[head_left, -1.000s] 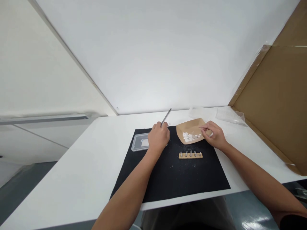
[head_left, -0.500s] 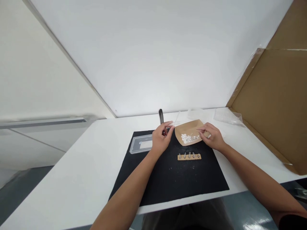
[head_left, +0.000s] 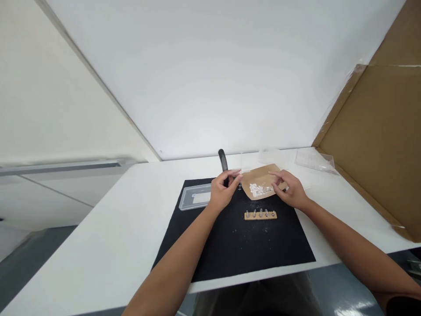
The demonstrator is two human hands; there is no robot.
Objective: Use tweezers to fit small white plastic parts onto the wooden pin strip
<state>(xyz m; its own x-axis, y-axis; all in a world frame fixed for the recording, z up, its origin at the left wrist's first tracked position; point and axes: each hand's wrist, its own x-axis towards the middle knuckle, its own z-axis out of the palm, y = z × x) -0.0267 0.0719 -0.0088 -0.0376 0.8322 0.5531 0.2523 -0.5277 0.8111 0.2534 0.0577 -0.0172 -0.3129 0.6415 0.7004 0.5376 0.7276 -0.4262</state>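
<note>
My left hand (head_left: 222, 189) is closed in a pinch on a thin clear stick (head_left: 241, 160), held upright at the tray's left side. Its lower end, with small crosswise bits, shows below the fingertips. Behind this hand rises a black handle (head_left: 222, 159); whether the hand touches it I cannot tell. My right hand (head_left: 291, 189) hovers over the right side of a brown paper tray (head_left: 263, 172), thumb and forefinger apart, nothing visible between them. Small white pieces (head_left: 258, 189) lie heaped in the tray. In front stands a wooden strip (head_left: 260, 216) holding several small clear-and-metal pegs.
A black mat (head_left: 243, 250) lies under the work on a white table (head_left: 131, 228). Left of my left hand rests a clear plastic lid or box (head_left: 187, 199) with a white label. Clear plastic bags (head_left: 315, 161) lie at the back right, beside a cardboard wall (head_left: 384, 145).
The clear stick in my left hand has gone from slanted to nearly upright, and its lower end now shows. My right thumb and forefinger have spread apart over the tray.
</note>
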